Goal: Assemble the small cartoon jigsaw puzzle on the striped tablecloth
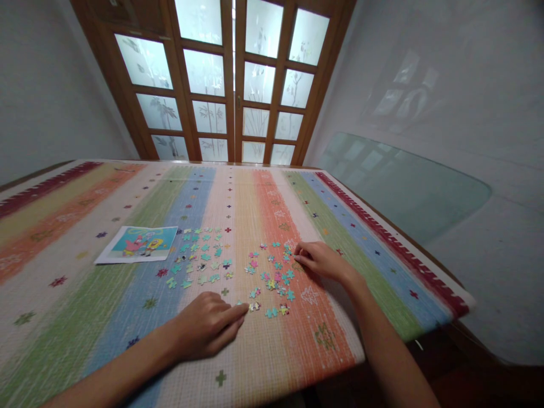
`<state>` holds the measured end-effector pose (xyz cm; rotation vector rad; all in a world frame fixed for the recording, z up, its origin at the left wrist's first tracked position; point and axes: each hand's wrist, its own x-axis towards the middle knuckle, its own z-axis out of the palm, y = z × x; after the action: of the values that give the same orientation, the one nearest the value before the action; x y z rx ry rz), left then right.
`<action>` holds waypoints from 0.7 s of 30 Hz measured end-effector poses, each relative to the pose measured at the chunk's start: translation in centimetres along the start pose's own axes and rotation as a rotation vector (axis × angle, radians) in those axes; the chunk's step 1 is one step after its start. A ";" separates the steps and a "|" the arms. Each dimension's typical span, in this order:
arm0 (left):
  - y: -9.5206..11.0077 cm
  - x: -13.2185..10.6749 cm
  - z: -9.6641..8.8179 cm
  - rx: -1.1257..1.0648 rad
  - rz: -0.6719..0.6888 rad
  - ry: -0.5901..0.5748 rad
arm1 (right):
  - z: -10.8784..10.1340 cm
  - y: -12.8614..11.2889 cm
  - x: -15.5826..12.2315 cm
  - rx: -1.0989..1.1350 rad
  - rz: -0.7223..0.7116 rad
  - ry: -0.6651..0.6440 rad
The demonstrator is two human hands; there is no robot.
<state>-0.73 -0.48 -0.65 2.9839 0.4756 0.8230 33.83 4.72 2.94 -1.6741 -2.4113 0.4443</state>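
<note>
Several small jigsaw pieces [272,277] lie scattered on a striped, many-coloured table cover [85,272]; a second cluster of teal pieces [199,255] lies to the left. My left hand [208,328] rests palm down near the front, fingers stretched toward a piece [254,306] at its fingertips. My right hand [318,259] lies at the right edge of the pieces, fingertips pressed on a piece by the cluster's far right. A printed cartoon picture [138,243] lies flat at the left.
The table's right edge [425,272] and front edge [297,374] drop off close to my arms. A wooden door with frosted glass panes [233,79] stands behind the table. A glass pane [403,181] leans on the right wall.
</note>
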 end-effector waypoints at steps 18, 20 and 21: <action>-0.2 -0.3 0.2 -0.046 -0.008 0.000 | -0.3 -1.6 -0.3 0.112 -0.119 -0.026; -0.1 -0.3 0.1 -0.045 -0.013 0.002 | -0.3 -2.1 -0.4 0.181 -0.148 -0.054; -0.1 -0.2 0.0 -0.043 -0.015 0.001 | -0.3 -2.3 -0.4 0.207 -0.159 -0.069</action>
<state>-0.95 -0.44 -0.75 2.9378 0.4733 0.8231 32.04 3.62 4.00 -1.3921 -2.4264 0.7094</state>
